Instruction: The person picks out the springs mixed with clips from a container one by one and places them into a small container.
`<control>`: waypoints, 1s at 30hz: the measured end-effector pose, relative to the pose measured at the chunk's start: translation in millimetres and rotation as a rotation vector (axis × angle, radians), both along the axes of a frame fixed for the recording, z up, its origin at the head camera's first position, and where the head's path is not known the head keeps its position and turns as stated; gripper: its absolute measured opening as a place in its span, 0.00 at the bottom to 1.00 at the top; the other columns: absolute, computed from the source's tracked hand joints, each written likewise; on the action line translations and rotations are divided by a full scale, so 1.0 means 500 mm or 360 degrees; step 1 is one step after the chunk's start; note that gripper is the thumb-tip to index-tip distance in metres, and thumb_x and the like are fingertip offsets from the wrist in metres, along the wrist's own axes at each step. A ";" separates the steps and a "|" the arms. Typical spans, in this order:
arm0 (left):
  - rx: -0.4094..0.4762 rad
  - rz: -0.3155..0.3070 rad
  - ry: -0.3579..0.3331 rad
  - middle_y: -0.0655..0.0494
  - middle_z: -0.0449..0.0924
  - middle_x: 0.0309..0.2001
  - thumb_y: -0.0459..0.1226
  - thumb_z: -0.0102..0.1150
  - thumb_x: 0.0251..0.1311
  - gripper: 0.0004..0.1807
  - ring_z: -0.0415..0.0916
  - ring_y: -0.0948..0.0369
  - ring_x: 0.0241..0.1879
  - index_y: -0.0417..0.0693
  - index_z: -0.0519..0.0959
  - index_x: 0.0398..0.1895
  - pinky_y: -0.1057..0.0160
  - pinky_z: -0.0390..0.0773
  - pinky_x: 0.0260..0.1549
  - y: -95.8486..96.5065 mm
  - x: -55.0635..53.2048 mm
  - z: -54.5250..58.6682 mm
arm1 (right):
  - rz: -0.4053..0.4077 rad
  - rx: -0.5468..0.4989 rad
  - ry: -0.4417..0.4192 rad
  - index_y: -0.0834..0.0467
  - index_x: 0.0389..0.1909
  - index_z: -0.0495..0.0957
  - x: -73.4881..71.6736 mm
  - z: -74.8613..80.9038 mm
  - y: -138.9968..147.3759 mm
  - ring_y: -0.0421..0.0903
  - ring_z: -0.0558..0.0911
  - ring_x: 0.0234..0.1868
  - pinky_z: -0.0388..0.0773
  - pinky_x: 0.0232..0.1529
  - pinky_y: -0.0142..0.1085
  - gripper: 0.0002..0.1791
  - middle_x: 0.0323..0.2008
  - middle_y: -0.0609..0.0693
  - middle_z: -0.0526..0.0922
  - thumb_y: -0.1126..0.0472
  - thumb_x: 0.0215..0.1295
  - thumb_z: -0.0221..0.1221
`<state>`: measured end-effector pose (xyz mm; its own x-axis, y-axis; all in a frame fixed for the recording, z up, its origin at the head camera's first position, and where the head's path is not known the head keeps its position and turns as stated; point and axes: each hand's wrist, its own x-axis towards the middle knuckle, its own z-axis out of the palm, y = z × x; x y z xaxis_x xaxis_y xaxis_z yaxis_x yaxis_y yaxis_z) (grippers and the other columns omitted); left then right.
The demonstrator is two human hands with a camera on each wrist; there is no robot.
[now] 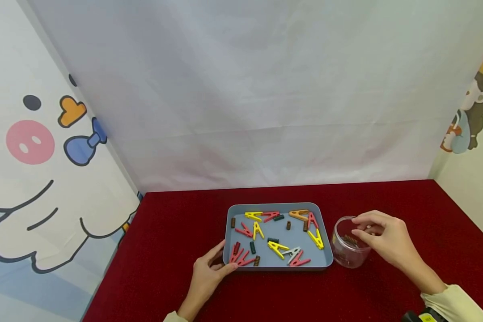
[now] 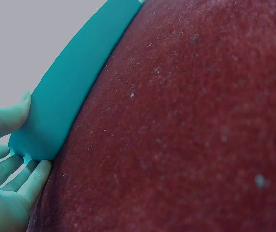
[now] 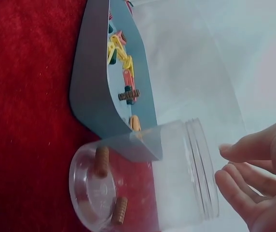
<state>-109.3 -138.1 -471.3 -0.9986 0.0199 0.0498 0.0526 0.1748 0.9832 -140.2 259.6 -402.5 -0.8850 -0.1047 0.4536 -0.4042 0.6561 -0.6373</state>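
Clear plastic jar (image 1: 349, 243) just beside the right edge of the blue tray (image 1: 230, 250) on the red tabletop (image 1: 165, 250) — light, rigid, slick-walled, probably best gripped around the threaded rim — right hand (image 1: 380, 237) loosely open over its mouth, holding nothing; left hand (image 1: 209, 270) pinching the tray's near-left corner.

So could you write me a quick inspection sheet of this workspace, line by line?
Surface: dark red felt-like tablecloth, lying flat.
Job's things: grey-blue rectangular plastic tray holding red, yellow, orange and grey clip halves and small coil springs; clear round plastic jar standing beside the tray's right edge, two brown springs on its bottom.
Clutter: nothing seen.
Grips: left hand grips the tray's near left corner; right hand hovers at the jar's mouth, fingers loosely curled, nothing visibly held.
Cables: nothing seen.
Surroundings: white cloth backdrop; cartoon-printed side sheets.
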 end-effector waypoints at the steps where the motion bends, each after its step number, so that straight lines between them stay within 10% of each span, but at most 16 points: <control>1: 0.0001 0.0002 0.0001 0.38 0.71 0.50 0.36 0.69 0.40 0.37 0.73 0.50 0.45 0.43 0.67 0.58 0.69 0.75 0.32 0.000 0.000 0.001 | 0.0007 -0.0005 -0.0002 0.53 0.30 0.80 0.000 0.002 -0.004 0.36 0.76 0.26 0.74 0.25 0.23 0.14 0.31 0.48 0.79 0.70 0.40 0.67; 30: -0.0076 0.0017 -0.0027 0.39 0.70 0.51 0.36 0.69 0.40 0.37 0.71 0.50 0.48 0.44 0.67 0.59 0.70 0.75 0.33 -0.001 -0.001 -0.003 | 0.0045 -0.0062 -0.0105 0.57 0.35 0.79 -0.034 0.004 -0.096 0.41 0.79 0.28 0.76 0.29 0.27 0.12 0.30 0.50 0.80 0.68 0.46 0.64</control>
